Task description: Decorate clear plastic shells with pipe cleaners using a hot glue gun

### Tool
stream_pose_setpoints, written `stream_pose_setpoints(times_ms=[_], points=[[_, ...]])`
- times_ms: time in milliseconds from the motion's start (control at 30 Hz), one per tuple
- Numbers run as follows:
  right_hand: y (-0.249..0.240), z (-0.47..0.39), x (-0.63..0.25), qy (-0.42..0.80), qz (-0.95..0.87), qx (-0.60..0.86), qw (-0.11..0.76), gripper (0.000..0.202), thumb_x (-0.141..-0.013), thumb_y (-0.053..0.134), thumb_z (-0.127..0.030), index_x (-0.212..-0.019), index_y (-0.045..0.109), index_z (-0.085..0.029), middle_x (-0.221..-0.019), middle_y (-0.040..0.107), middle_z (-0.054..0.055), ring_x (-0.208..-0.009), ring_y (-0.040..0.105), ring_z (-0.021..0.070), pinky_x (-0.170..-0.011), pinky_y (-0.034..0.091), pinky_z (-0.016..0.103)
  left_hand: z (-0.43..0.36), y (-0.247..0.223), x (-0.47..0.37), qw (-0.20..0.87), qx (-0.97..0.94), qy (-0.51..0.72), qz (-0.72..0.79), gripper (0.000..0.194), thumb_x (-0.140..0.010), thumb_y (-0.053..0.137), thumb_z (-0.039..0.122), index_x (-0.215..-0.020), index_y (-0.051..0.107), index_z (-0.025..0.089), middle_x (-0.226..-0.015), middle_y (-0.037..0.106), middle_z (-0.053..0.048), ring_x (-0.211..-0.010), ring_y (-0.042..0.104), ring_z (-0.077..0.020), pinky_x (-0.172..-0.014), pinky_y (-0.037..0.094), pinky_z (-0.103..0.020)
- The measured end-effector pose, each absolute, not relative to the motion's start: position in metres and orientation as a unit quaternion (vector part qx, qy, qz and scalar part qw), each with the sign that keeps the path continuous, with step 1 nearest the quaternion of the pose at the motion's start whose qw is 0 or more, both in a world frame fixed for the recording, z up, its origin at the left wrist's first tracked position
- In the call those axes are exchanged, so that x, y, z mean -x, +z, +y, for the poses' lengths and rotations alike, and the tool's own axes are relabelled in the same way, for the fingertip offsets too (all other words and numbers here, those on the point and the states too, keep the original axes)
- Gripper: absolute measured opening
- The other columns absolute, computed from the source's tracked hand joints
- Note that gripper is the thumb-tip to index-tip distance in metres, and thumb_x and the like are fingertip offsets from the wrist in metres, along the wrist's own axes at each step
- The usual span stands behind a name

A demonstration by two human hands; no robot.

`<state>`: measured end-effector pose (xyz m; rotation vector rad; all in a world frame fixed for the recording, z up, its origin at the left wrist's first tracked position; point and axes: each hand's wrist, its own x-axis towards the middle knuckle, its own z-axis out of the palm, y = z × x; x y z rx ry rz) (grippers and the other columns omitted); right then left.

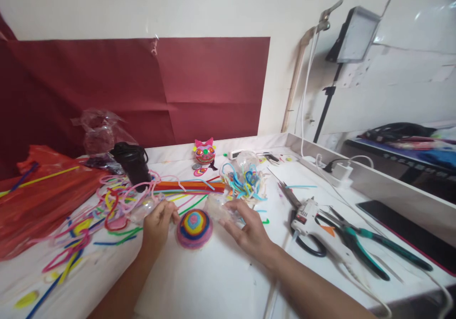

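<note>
My left hand [158, 224] is closed, its fingertips pressed together; whatever is in them, if anything, is hidden. Beside it lies a clear plastic dome [142, 208]. Between my hands a round dome [194, 228] coiled in rings of pink, yellow, blue and purple pipe cleaner rests on the white table [192, 281]. My right hand [247, 228] has thumb and fingers around a translucent, whitish piece of plastic [216, 208], slightly blurred. Just beyond it sits a pile of blue, white and yellow pipe cleaner scraps [245, 183].
On the right are a hot glue gun [308, 219], scissors [309, 245], green-handled pliers [366, 252] and a black phone [406, 233]. Behind stand a pink decorated animal head [204, 151] and a black container [133, 164]. Loose pipe cleaners [114, 205] and a red bag [46, 200] cover the left.
</note>
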<state>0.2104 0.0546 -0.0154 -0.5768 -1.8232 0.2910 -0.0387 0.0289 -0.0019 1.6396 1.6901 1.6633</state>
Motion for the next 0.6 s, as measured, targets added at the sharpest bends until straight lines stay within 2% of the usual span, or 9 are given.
stream_pose_setpoints(times_ms=[100,167,233,300,367,500,600], points=[[-0.015,0.053,-0.209,0.129,-0.780,0.234,0.566,0.020,-0.092,0.063,-0.029,-0.109,0.057,-0.023,-0.092,0.067,0.005,-0.082,0.061,0.0193,-0.070,0.050,0.030,0.031,-0.006,0.041,0.135,-0.557,0.582,0.578,0.023,-0.084,0.056,0.041,-0.088,0.064,0.019,-0.067,0.069,0.001,-0.055,0.062,-0.0162,-0.061,0.051,-0.030],[-0.015,0.052,-0.209,0.120,-0.784,0.222,0.568,0.020,-0.092,0.063,-0.027,-0.110,0.056,-0.023,-0.092,0.066,0.005,-0.082,0.060,0.0195,-0.070,0.049,0.030,0.033,-0.009,0.043,0.137,-0.534,0.589,0.591,0.032,-0.079,0.063,0.040,-0.103,0.062,0.020,-0.078,0.073,-0.001,-0.061,0.067,-0.0180,-0.067,0.053,-0.032],[-0.013,0.050,-0.208,0.101,-0.791,0.206,0.568,0.020,-0.092,0.061,-0.025,-0.110,0.055,-0.022,-0.088,0.064,0.005,-0.080,0.057,0.0194,-0.070,0.047,0.032,0.034,-0.009,0.044,0.137,-0.521,0.586,0.606,0.031,-0.077,0.066,0.042,-0.099,0.064,0.020,-0.073,0.072,0.000,-0.064,0.068,-0.0193,-0.067,0.053,-0.031],[-0.012,0.049,-0.208,0.076,-0.800,0.183,0.566,0.017,-0.093,0.059,-0.023,-0.109,0.055,-0.021,-0.083,0.061,0.004,-0.077,0.054,0.0191,-0.071,0.045,0.033,0.034,-0.007,0.043,0.148,-0.525,0.582,0.603,0.024,-0.079,0.064,0.043,-0.085,0.065,0.020,-0.063,0.069,0.000,-0.059,0.066,-0.0183,-0.062,0.051,-0.030],[-0.010,0.048,-0.208,0.053,-0.811,0.159,0.560,0.015,-0.093,0.057,-0.020,-0.108,0.055,-0.019,-0.082,0.059,0.005,-0.077,0.052,0.0192,-0.073,0.044,0.035,0.031,-0.003,0.039,0.175,-0.531,0.593,0.579,0.024,-0.080,0.063,0.043,-0.081,0.063,0.019,-0.063,0.068,0.000,-0.054,0.062,-0.0161,-0.057,0.049,-0.028],[-0.004,0.045,-0.208,0.017,-0.830,0.126,0.543,0.012,-0.095,0.053,-0.017,-0.107,0.055,-0.016,-0.082,0.060,0.006,-0.080,0.051,0.0199,-0.075,0.042,0.037,0.022,0.007,0.026,0.265,-0.541,0.598,0.529,0.030,-0.081,0.067,0.042,-0.097,0.063,0.018,-0.072,0.070,0.000,-0.054,0.059,-0.0136,-0.054,0.046,-0.027],[0.001,0.042,-0.207,-0.006,-0.839,0.119,0.532,0.007,-0.097,0.049,-0.018,-0.100,0.056,-0.017,-0.079,0.061,0.005,-0.080,0.051,0.0198,-0.075,0.040,0.037,0.017,0.008,0.021,0.349,-0.547,0.563,0.512,0.040,-0.084,0.063,0.050,-0.104,0.063,0.016,-0.081,0.071,-0.005,-0.062,0.062,-0.0156,-0.057,0.048,-0.028]])
